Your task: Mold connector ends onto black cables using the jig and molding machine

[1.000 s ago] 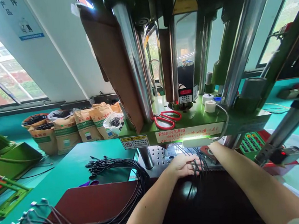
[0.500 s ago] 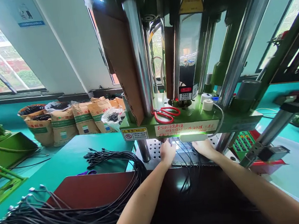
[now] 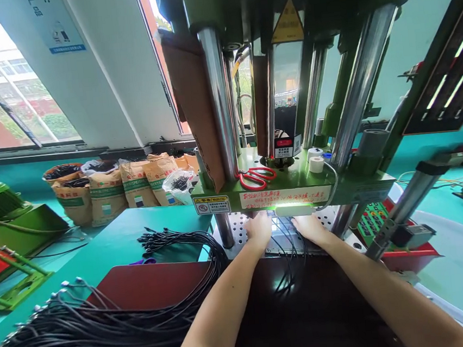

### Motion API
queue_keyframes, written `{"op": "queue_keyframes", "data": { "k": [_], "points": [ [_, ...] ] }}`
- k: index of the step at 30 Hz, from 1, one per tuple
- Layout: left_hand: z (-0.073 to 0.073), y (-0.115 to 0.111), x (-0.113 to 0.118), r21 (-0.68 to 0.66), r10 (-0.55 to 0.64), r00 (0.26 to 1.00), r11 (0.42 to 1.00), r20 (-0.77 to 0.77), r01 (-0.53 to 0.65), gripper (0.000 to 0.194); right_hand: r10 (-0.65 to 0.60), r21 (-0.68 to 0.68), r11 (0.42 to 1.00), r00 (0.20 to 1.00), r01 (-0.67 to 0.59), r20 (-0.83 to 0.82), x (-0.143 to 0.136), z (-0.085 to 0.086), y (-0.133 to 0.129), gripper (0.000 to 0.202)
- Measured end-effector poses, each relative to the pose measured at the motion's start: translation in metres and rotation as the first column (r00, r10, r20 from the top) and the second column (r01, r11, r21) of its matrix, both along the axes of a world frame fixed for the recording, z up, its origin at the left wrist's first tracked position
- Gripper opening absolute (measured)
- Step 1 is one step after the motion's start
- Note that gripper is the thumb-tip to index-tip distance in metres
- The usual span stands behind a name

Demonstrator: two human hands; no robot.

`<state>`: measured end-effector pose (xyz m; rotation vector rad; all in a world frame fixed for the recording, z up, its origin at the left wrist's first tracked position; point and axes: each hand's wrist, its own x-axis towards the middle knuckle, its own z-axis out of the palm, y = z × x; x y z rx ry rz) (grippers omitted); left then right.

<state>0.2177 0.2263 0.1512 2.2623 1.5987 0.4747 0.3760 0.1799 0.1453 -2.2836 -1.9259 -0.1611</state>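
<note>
Black wires (image 3: 289, 266) poke out from under the green press (image 3: 295, 178), where the left hand (image 3: 260, 228) and right hand (image 3: 308, 226) reach apart, gripping or not I can't tell, so it looks unfinished, with a wire pile (image 3: 87, 340) left of it.

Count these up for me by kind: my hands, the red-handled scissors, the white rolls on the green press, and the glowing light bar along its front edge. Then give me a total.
Hands, left hand and right hand: 2
Red-handled scissors: 1
White rolls: 2
Light bar: 1
Total: 6
</note>
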Motion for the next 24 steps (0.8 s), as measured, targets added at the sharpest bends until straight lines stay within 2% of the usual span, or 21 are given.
{"op": "queue_keyframes", "data": {
  "k": [4,11,19,24],
  "points": [
    [0.000,-0.005,0.011,0.043,-0.046,0.999,0.998,-0.024,0.047,0.032,0.071,0.014,0.997,0.997,-0.071,0.020,-0.009,0.004,0.003,0.018],
    [-0.009,0.006,0.013,0.054,-0.039,0.999,0.998,-0.023,0.041,0.032,0.025,0.059,0.998,1.000,-0.026,0.016,-0.012,-0.008,0.015,0.013],
    [0.003,-0.011,0.019,0.112,-0.142,0.987,0.985,0.076,0.133,0.031,0.131,0.158,0.979,0.991,-0.127,-0.017,-0.004,-0.003,0.025,0.021],
    [0.000,-0.013,0.026,0.071,-0.184,0.974,0.982,0.130,0.176,0.027,0.194,0.204,0.961,0.981,-0.187,-0.012,-0.014,-0.002,0.026,0.024]
  ]
}}
